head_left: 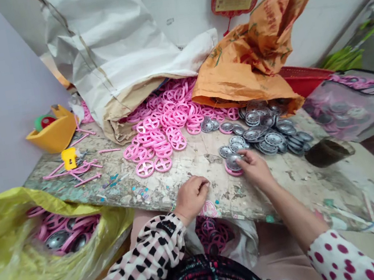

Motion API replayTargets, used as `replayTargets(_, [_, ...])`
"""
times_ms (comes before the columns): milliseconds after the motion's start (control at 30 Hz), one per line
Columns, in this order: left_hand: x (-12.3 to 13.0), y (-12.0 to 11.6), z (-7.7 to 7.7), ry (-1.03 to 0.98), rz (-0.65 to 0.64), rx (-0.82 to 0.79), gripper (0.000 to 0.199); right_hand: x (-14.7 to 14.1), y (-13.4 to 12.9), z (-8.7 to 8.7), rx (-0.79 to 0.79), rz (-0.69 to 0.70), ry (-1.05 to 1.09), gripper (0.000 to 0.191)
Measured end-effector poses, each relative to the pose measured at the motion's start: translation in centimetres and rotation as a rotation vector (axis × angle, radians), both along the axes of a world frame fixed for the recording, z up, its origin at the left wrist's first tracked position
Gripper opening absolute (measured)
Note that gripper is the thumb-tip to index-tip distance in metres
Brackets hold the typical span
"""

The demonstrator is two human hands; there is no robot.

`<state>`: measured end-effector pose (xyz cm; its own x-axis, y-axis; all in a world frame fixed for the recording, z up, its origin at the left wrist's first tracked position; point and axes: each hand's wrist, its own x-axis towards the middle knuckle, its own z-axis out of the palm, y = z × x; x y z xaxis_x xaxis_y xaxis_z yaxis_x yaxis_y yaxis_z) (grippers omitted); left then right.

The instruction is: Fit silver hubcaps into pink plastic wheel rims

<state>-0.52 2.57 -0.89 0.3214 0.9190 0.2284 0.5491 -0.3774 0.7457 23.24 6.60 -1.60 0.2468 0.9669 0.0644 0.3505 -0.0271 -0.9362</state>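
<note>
Right hand (255,169) at the near edge of the silver pile, fingers clenched on a silver disc (233,162), the disc seated against a pink wheel (230,171), both tilted low over the worktop (192,170); whether the wheel's lower rim touches the surface, impossible to tell. Left hand (192,198) just inside the worktop's near edge, well apart from the right, fingers curled inward with the tips drawn together; anything between them, hidden from view. Just below that hand, a small pink wheel (208,209) at the edge. Beyond both hands, a heap of pink wheels (160,132) spilling from a white sack (108,43), and beside it a pile of silver discs (266,135) under an orange sack (252,56). Farther left on the worktop, loose pink rods (80,173) around a yellow clip (69,158), with a yellow tub (52,135) behind them. At lower left, a yellow bag (12,257) holding more wheels and discs. Between the knees, a white bag (243,241) with pink wheels. At right, a clear bag (343,105) of wheels and discs beside a red crate (303,81). Checked sleeve (133,270) on the left arm, dotted sleeve (341,257) on the right.
</note>
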Motion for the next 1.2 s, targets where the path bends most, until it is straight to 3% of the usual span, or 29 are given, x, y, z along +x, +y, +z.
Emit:
replayTargets(67, [0.0,0.0,0.0,0.026,-0.003,0.008,0.015,-1.5,-1.2,0.3,0.009,0.049,-0.019,0.039])
replayTargets(167, [0.0,0.0,0.0,0.064,0.015,0.005,0.017,-2.8,-3.2,1.1,0.035,0.096,0.197,0.041])
replayTargets(333, [1.2,-0.2,0.7,0.168,-0.067,0.053,0.023,-1.9,-6.8,1.4,0.077,-0.182,0.438,0.048])
replayTargets(500, [3.4,-0.7,1.4,0.335,-0.151,0.123,0.012,-0.8,-10.4,0.6,0.045,-0.267,0.446,0.043])
replayTargets(567, [4.0,-0.8,1.4,0.215,-0.12,0.106,0.008,-0.8,-11.2,0.3,0.058,-0.292,0.406,0.042])
replayTargets(633, [4.5,-0.9,1.3,-0.042,-0.073,-0.012,0.009,-1.2,-11.4,0.2,0.072,-0.297,0.371,0.041])
replayTargets(767, [5.2,-1.5,1.6,-0.668,-0.007,-0.605,0.025,-3.1,-11.1,0.5,0.116,-0.249,0.286,0.038])
replayTargets(867, [5.3,-2.3,2.2,-0.955,0.009,-0.935,0.037,-5.1,-11.3,1.1,0.156,-0.185,0.096,0.032])
replayTargets(967, [5.0,-3.0,2.5,-1.042,0.016,-1.02,0.043,-6.3,-11.7,1.4,0.205,-0.138,-0.09,0.028])
replayTargets(1100, [4.7,-3.2,2.4,-1.024,0.024,-1.042,0.042,-6.1,-11.9,1.1,0.099,-0.063,0.066,0.045])
replayTargets(1200, [4.8,-3.2,2.3,-1.004,0.049,-1.017,0.039,-5.8,-11.9,1.2,0.015,0.033,0.094,0.04])
